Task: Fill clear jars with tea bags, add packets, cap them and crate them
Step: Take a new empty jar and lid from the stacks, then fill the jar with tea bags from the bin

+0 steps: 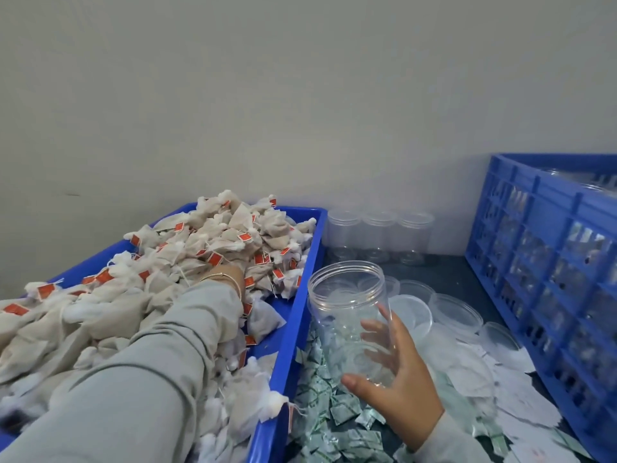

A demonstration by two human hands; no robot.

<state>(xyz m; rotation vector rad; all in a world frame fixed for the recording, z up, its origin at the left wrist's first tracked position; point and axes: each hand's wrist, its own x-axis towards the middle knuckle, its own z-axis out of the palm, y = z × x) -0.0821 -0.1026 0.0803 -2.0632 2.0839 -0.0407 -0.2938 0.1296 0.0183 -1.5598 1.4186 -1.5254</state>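
1. Right hand [397, 369] grips empty clear jar [349, 315], centre frame, beside blue tray [293, 315].
2. Left hand [223, 275] buried in tea bags [213, 242]; grip state indeterminate.
3. Jar likely light, stiff, slick: hold mid-wall. Bags soft: scoop.

Left hand [224, 275] buried in tea bags [213, 242], grip unseen; crate [547, 248] contents blurred, edge-cut.

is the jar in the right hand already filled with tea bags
No, the jar held in the right hand is clear and empty, while the tea bags lie heaped in the blue tray.
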